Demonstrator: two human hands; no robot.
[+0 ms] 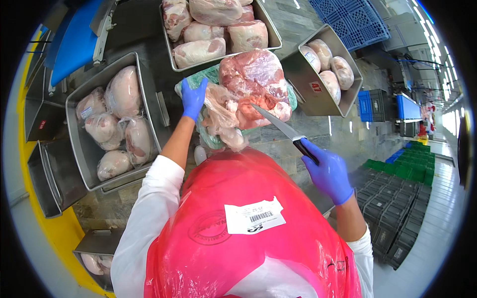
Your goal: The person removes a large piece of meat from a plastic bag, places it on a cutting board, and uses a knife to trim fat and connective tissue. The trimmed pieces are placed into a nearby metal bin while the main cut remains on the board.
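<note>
My right hand (328,171), in a blue glove, is closed around the black handle of a knife (283,124). Its long blade points up and left, and the tip meets the lower part of a large raw piece of meat (252,74). That meat lies on a green, crinkled-looking surface (207,74). At the left edge of this surface is my blue-gloved left hand (193,99), with thumb and fingers apart. Between the left hand and the meat, clear plastic wrap (220,109) hangs down toward my red plastic apron (238,184). A torn white label (255,216) sticks to the apron.
Metal bins with wrapped meat pieces stand around me: one at the left (82,164), one ahead (276,39), one at the right (310,99). A blue pallet (350,22) is beyond. Grey crates (392,208) are stacked at the right, with green crates (415,159) behind.
</note>
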